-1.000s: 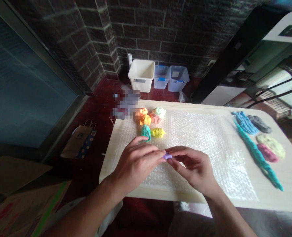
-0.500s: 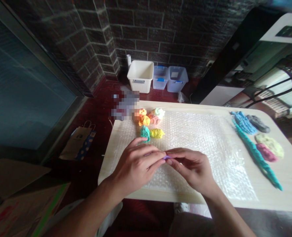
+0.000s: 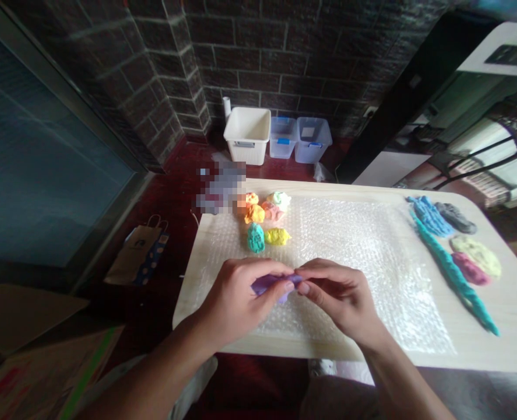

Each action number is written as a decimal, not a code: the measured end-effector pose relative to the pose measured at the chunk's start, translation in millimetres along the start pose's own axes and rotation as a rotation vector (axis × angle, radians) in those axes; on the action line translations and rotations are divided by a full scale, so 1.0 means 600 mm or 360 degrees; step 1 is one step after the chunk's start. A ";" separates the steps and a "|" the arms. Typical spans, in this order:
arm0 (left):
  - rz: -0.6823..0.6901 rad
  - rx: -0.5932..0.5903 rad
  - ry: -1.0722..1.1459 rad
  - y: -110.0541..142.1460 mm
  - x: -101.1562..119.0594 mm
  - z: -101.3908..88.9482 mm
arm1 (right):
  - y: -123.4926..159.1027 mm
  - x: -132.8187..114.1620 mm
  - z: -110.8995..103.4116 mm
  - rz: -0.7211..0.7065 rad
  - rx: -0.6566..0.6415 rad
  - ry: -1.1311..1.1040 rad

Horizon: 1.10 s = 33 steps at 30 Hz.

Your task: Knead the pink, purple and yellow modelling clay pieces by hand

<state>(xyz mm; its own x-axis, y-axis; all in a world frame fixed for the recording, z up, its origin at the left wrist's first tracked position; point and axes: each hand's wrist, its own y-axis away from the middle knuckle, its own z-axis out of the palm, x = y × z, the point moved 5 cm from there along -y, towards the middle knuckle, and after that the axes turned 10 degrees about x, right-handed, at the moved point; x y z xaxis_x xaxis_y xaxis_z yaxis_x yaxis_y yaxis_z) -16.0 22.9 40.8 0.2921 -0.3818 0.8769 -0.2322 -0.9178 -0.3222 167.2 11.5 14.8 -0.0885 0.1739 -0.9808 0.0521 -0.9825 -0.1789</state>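
A piece of purple modelling clay (image 3: 264, 283) is held between both hands above the bubble wrap (image 3: 341, 233). My left hand (image 3: 245, 291) curls round most of it, thumb in front and fingers behind. The fingertips of my right hand (image 3: 341, 291) pinch its right end, close against the left fingertips. Part of the clay is hidden by my fingers. Just beyond my left hand lie a teal clay lump (image 3: 255, 238) and a yellow clay lump (image 3: 277, 236). Behind them sit orange clay (image 3: 255, 213), pink clay (image 3: 274, 211) and pale green-white clay (image 3: 280, 200).
On the table's (image 3: 516, 315) right side lie a long teal clay roll (image 3: 454, 271), blue clay (image 3: 431, 216), grey clay (image 3: 456, 217), pale yellow clay (image 3: 477, 255) and magenta clay (image 3: 471, 269). A white bin (image 3: 247, 137) and two clear boxes (image 3: 313, 143) stand beyond. A paper bag (image 3: 133, 254) is left.
My left fingers have drawn in and rearranged, so more of the purple clay shows, with a bit hanging below the left thumb. The right hand keeps its pinch.
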 end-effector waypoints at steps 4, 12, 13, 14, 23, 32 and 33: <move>-0.0043 0.0003 0.0090 0.001 -0.002 0.000 | 0.002 0.004 -0.001 0.0066 0.0012 -0.0040; 0.0052 -0.0083 0.0026 -0.004 0.000 0.002 | 0.003 0.008 -0.004 0.0096 0.0025 0.0004; 0.0085 -0.0082 -0.0019 -0.004 0.000 0.003 | 0.003 0.011 -0.006 0.0124 0.0057 -0.0007; 0.0121 -0.0071 -0.0079 -0.004 0.001 0.003 | 0.003 0.014 -0.008 0.0153 0.0081 -0.0016; 0.0262 -0.0012 -0.0257 0.000 -0.003 0.008 | 0.009 0.034 -0.005 0.0295 0.0019 0.0082; 0.0341 -0.0070 -0.0413 -0.001 0.004 0.012 | 0.006 0.033 -0.012 0.0348 0.0074 0.0127; 0.0339 -0.0073 -0.0420 0.000 0.005 0.014 | 0.004 0.033 -0.017 0.0339 0.0131 0.0099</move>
<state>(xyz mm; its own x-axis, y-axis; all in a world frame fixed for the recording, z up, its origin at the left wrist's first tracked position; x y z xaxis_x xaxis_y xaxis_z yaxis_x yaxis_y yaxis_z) -7.6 21.0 40.4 0.4609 -0.5850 0.6673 -0.3537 -0.8108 -0.4665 175.5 13.5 -5.5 -0.0226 -0.0367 -0.9991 -0.0182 -0.9991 0.0371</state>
